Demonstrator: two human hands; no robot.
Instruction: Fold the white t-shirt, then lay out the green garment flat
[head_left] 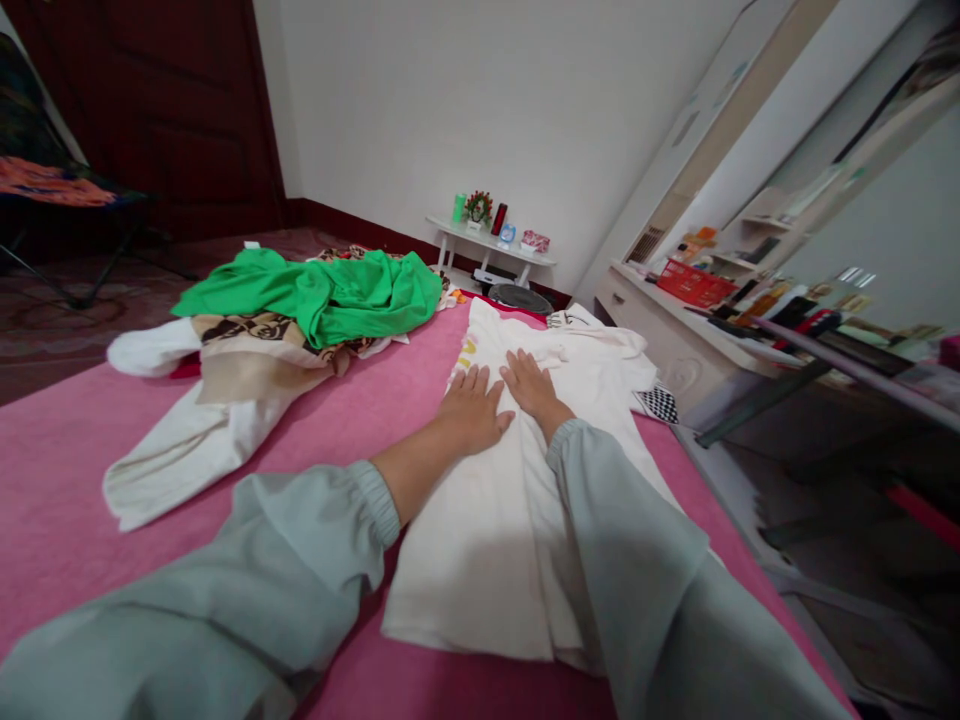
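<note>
A cream-white garment [487, 540] lies spread flat on a pink bed cover [60, 480], running from near me toward the far edge. My left hand [472, 410] and my right hand [532, 385] rest palm-down side by side on its middle, fingers spread and pointing away from me. Neither hand grips the fabric. Both arms wear pale grey-green sleeves.
A heap of clothes lies at the far left: a green garment [330, 290] on top of a brown-patterned one [255, 345] and white pieces [180, 440]. A small white shelf [491, 245] with trinkets stands by the wall. A dresser [675, 340] with a red basket [694, 283] is on the right.
</note>
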